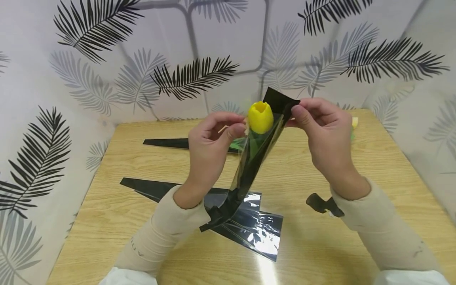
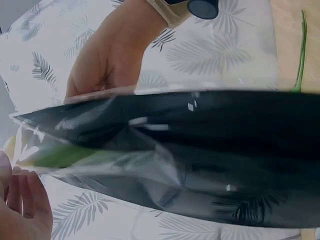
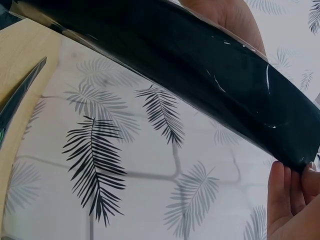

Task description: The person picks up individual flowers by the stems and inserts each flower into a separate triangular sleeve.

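A yellow tulip (image 1: pixel 261 118) stands in the mouth of a narrow sleeve (image 1: pixel 249 170) with a clear front and a black back, held tilted above the table. My left hand (image 1: pixel 210 146) pinches the clear front edge beside the bloom, between thumb and fingers. On the other side, my right hand (image 1: pixel 325 134) pinches the top corner of the black back. The left wrist view shows the green leaf (image 2: pixel 62 156) through the clear film. In the right wrist view, the black back (image 3: pixel 200 75) faces the camera and hides the flower. Black wrapping (image 1: pixel 222 211) gathers at the sleeve's lower end.
Flat black and clear sleeves (image 1: pixel 258 239) lie overlapping on the wooden table (image 1: pixel 103 225). Farther back lies another black sleeve (image 1: pixel 165 143) with green beside it. A black scrap (image 1: pixel 322 204) lies near the right forearm. Leaf-patterned fabric (image 1: pixel 228 43) hangs behind the table.
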